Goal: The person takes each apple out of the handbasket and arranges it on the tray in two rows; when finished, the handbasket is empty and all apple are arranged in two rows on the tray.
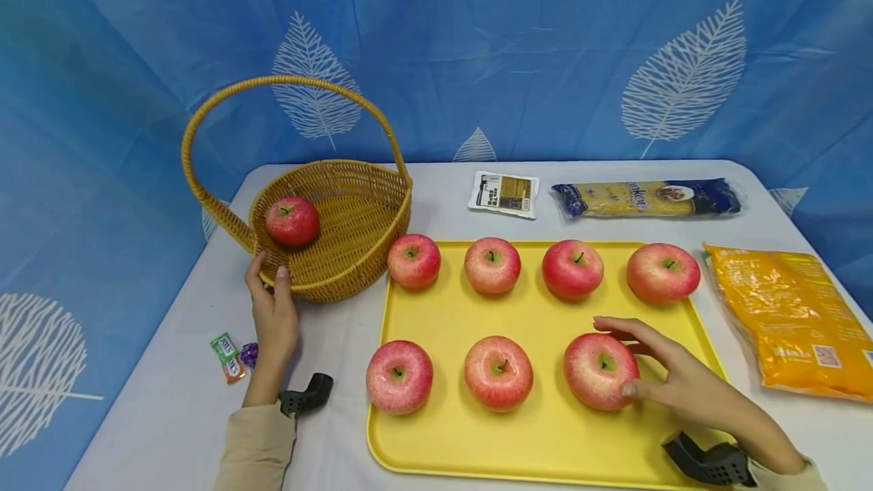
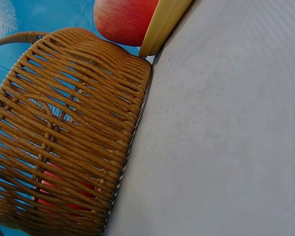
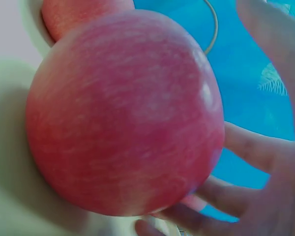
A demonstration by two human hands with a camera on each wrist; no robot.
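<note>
My left hand [image 1: 274, 317] holds the near left rim of a wicker basket [image 1: 348, 267] with a tall hoop handle. One red apple [image 1: 292, 221] lies inside, and it shows through the weave in the left wrist view. On a yellow tray [image 1: 450, 438] stand two rows of red apples. Around the right side of the front-row apple [image 1: 596, 371] my right hand [image 1: 671, 377] is spread, fingers at its far side and thumb by its near right edge. The right wrist view shows that apple [image 3: 128, 113] large, with fingers [image 3: 255, 147] partly hidden behind it.
Behind the tray lie a small white packet [image 1: 505, 194] and a long pasta pack [image 1: 644, 198]. An orange bag [image 1: 794, 320] sits right of the tray. Small wrapped candies [image 1: 228, 358] lie left of my left wrist. A blue curtain [image 1: 436, 59] hangs behind the table.
</note>
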